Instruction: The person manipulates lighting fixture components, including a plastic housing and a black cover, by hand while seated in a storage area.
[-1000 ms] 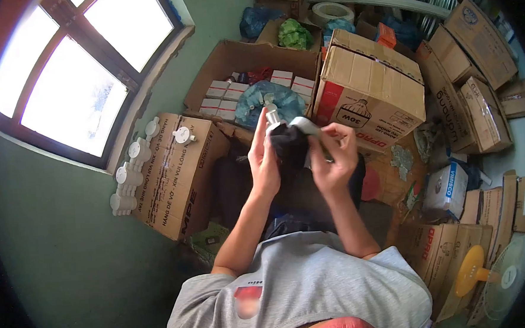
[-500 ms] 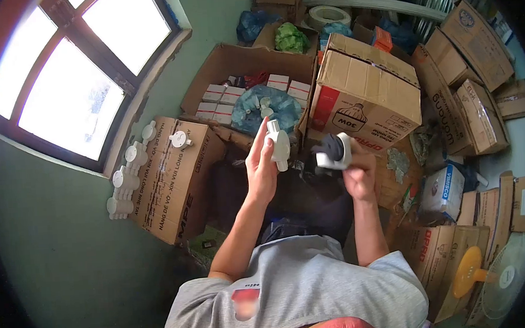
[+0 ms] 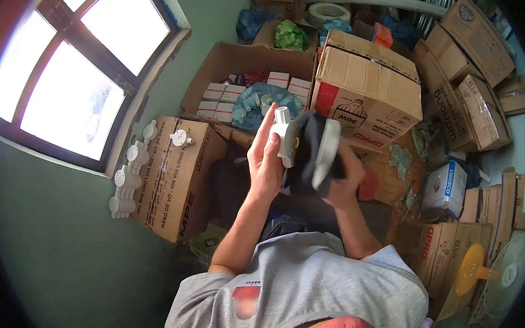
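My left hand (image 3: 267, 171) is closed on a white round conduit junction box (image 3: 282, 138), whose stub points upward. Facing it from the right is a white and black thing (image 3: 327, 153), smeared by motion and of a kind I cannot tell. My right hand (image 3: 347, 176), also blurred, grips it, and its black part overlaps the junction box's right side in this view. Similar junction boxes (image 3: 127, 182) are piled along the wall edge of a cardboard box (image 3: 171, 175). A single junction box (image 3: 181, 138) lies on that same cardboard.
Ahead, an open carton (image 3: 210, 63) holds small white boxes (image 3: 233, 93) and a blue plastic bag (image 3: 245, 108). A large lamp carton (image 3: 368, 90) stands to its right. More cartons (image 3: 449, 104) and a fan (image 3: 506, 275) line the right side. The window (image 3: 72, 97) is at left.
My right hand has brought the white and black thing left and turned it, close against the junction box. My left hand has shifted slightly, still holding the junction box.
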Available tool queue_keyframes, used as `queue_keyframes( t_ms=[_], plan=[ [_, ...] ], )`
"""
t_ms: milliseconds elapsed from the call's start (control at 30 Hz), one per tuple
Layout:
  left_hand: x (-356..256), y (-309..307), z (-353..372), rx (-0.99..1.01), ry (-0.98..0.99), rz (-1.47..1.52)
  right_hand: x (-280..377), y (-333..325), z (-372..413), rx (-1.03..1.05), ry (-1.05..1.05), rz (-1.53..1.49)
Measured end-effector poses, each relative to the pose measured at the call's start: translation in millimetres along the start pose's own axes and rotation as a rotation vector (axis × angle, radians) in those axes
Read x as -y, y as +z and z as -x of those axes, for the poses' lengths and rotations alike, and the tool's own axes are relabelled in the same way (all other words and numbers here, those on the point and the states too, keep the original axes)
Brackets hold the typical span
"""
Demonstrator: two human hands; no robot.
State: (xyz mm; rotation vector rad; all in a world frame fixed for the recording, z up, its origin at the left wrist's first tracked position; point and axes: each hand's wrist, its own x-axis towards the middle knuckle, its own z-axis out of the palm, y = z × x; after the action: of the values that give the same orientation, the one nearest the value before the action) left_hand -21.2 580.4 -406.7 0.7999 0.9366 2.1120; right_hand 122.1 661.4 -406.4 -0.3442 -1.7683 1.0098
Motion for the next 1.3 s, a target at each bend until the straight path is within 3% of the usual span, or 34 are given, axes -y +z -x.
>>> queue_keyframes(
  t_ms=[100,133,167,233,367,467,567,600,633,733,833,867,967,1000,1067,1200,1233,1300],
  plan=[
    [-1.4,7.2,-2.0,0.029,0.159,-0.353,6.6,27.4,-1.1,0.169,0.119,-0.022],
    [4.0,5.4,0.6,0.072,0.109,-0.394,-3.0,39.4,0.0,0.133,0.043,-0.118],
    [2.7,12.6,5.3,0.12,0.25,-0.529,-3.2,47.8,5.9,0.146,0.183,-0.206],
    [5.2,12.5,3.9,0.101,0.144,-0.495,-6.0,60.4,12.6,0.102,0.173,-0.261],
    [2.3,1.2,-11.1,0.03,0.204,-0.466,1.3,63.0,14.0,0.196,0.138,-0.173],
    [3.2,4.1,3.4,0.204,0.23,-0.582,-4.8,59.4,1.6,0.091,0.241,-0.167],
    [8.8,7.4,12.9,0.245,0.266,-0.725,-22.3,56.6,-4.2,-0.003,0.342,-0.518],
    [7.6,2.7,9.0,0.258,0.292,-0.759,-24.2,63.0,-1.2,-0.011,0.297,-0.456],
    [5.6,-2.8,4.2,0.264,0.267,-0.752,-23.8,66.0,4.3,0.027,0.32,-0.397],
    [10.7,-13.7,-4.7,0.218,0.245,-0.517,-24.8,70.9,17.7,0.188,0.093,-0.182],
    [16.1,-5.7,-2.8,0.176,0.213,-0.353,-25.1,63.9,19.4,0.252,0.138,-0.237],
    [10.3,1.9,-0.3,0.124,0.1,-0.298,-25.2,61.2,19.3,0.284,0.1,-0.185],
    [3.6,7.7,1.3,0.097,0.01,-0.089,-17.8,59.2,20.6,0.261,-0.027,-0.008],
    [3.0,8.9,0.5,0.087,0.007,-0.018,-14.5,59.1,20.6,0.285,0.025,-0.054],
    [3.3,9.1,-4.8,0.045,0.039,-0.044,-17.1,61.4,37.4,0.29,0.08,-0.076],
    [3.8,-3.9,-4.8,0.203,0.232,-0.409,-17.8,60.9,35.1,0.219,0.131,-0.112],
    [4.3,-5.5,-1.0,0.225,0.189,-0.407,-14.7,59.7,29.5,0.183,0.2,-0.177],
    [0.1,-2.1,5.7,0.2,0.116,-0.392,-14.7,48.3,15.8,0.132,0.096,-0.008]
  ],
)
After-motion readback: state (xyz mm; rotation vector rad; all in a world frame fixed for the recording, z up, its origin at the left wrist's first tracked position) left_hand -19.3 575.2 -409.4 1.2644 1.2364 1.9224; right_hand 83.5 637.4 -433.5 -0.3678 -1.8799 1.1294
